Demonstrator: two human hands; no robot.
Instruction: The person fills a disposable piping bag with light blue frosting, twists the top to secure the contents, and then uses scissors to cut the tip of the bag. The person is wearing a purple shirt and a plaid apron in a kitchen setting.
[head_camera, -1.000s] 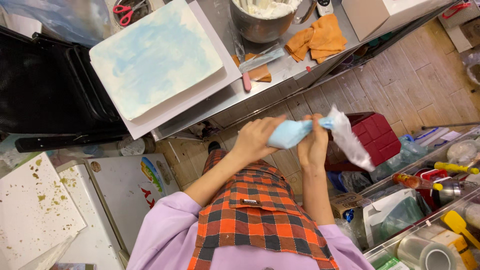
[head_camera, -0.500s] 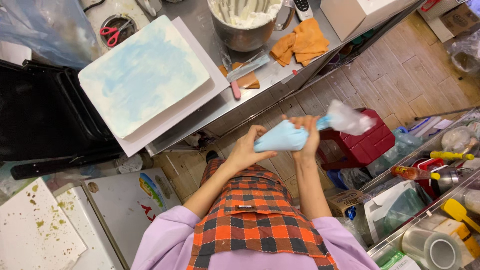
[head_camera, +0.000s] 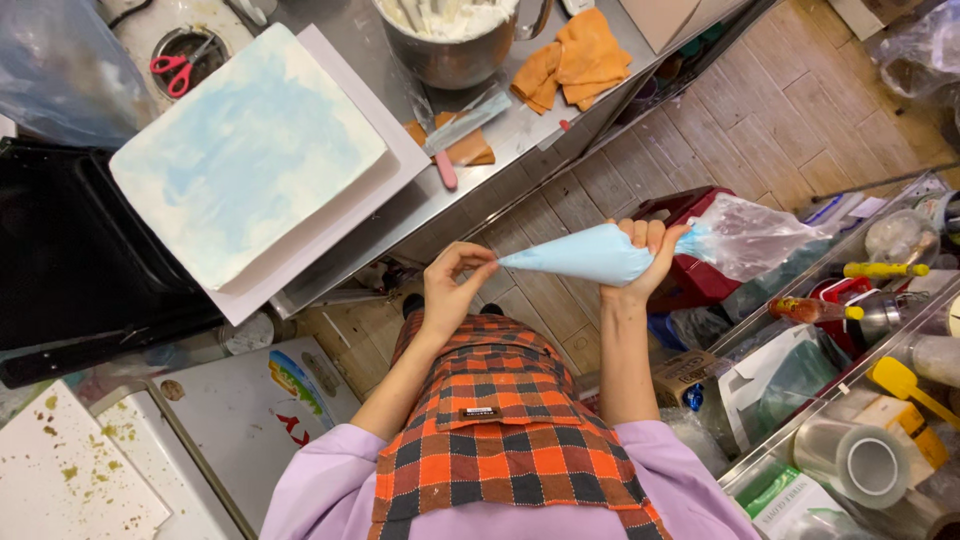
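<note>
Blue icing fills the piping bag (head_camera: 590, 253); the right hand (head_camera: 640, 255) grips its wide end, fingers wrapped tight. The left hand (head_camera: 450, 290) pinches its tip

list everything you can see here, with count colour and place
cone-shaped piping bag of pale blue icing: 1, blue with clear plastic tail, held in mid-air
square cake iced white and pale blue: 1, on a white board on the steel counter
metal mixing pot: 1, silver, far counter
pink-handled spatula: 1, counter edge
orange cloths: a few, beside the pot
red-handled scissors: 1, top left
roll of clear tape: 1, lower right shelf
dark red crate: 1, on the wood floor
left hand: fingers pinch the bag's tip
right hand: grips the bag's wide end
</note>
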